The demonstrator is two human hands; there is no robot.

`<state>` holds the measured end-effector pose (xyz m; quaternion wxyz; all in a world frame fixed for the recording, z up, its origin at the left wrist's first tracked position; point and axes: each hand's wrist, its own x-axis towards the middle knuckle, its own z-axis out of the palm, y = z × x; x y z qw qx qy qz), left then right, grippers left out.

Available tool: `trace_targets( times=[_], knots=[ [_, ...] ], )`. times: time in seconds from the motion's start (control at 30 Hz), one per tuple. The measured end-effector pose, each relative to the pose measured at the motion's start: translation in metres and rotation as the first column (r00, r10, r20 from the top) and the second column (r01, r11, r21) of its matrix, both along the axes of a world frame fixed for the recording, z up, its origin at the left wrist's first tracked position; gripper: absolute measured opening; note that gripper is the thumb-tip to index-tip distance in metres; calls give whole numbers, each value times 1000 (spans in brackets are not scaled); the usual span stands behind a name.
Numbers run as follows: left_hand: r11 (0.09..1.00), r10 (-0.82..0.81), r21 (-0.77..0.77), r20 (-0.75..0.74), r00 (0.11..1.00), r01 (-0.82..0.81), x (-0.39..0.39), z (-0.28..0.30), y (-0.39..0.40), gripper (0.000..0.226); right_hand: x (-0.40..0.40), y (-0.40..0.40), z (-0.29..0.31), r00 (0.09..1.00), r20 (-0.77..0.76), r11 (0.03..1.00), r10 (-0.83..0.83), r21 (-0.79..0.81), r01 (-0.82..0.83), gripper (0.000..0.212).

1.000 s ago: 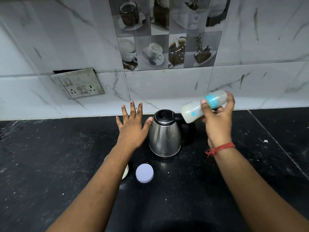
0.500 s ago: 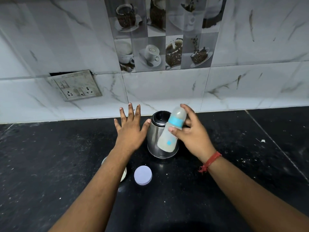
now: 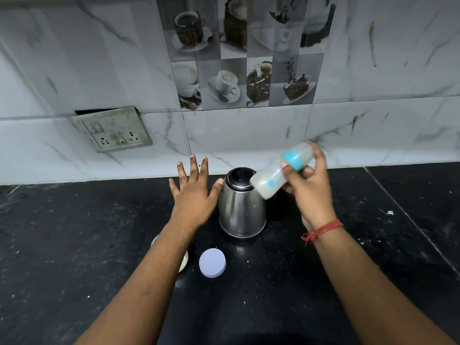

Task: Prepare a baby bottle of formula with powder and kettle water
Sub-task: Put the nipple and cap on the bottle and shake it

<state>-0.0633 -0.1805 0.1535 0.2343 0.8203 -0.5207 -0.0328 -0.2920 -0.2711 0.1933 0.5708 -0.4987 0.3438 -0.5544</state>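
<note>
One hand does the holding: the right hand (image 3: 311,188) is wrapped round the bottle (image 3: 281,170) near its blue collar (image 3: 293,159), thumb over the front, fingers behind. The bottle is in the air, lying almost on its side, its long axis running from the capped end up by the wall tiles down and left to its base, which hangs just over the rim of the kettle (image 3: 241,207). Its contents look milky, so I judge the powder and water are already in and this is the mixing shake; motion blur on the bottle fits that.

The left hand (image 3: 194,192) is flat and spread with straight fingers, holding nothing, its thumb tip just touching or nearly touching the kettle's left shoulder. It is well apart from the bottle, with the kettle between them, so the right hand alone governs what comes next.

Nearer the body, a round pale lid (image 3: 212,262) lies on the black counter (image 3: 74,245), beside a white tub (image 3: 183,262) mostly hidden under the left forearm.
</note>
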Motion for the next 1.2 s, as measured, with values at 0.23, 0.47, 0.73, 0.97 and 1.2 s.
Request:
trace_targets(
  times=[0.23,0.47,0.73,0.97,1.2],
  knots=[
    [1000,-6,-3,9,1000,6,0,-1,0,83,5,20,-34,921,-286,961,265,0,-276,78],
    [1000,-3,5,-1,1000,3,-1,0,1,85,6,9,-20,998,-54,999,-35,-25,34,75],
    [1000,5,5,9,1000,-5,-1,4,1,79,-7,2,1,988,98,992,-118,46,114,72],
    [1000,-10,-2,-4,1000,10,-2,7,-1,80,1,14,-6,977,-137,986,162,-8,-164,75],
    [1000,-10,0,10,1000,10,-2,4,-3,82,12,22,-11,963,-211,984,168,-30,-178,76]
  ],
)
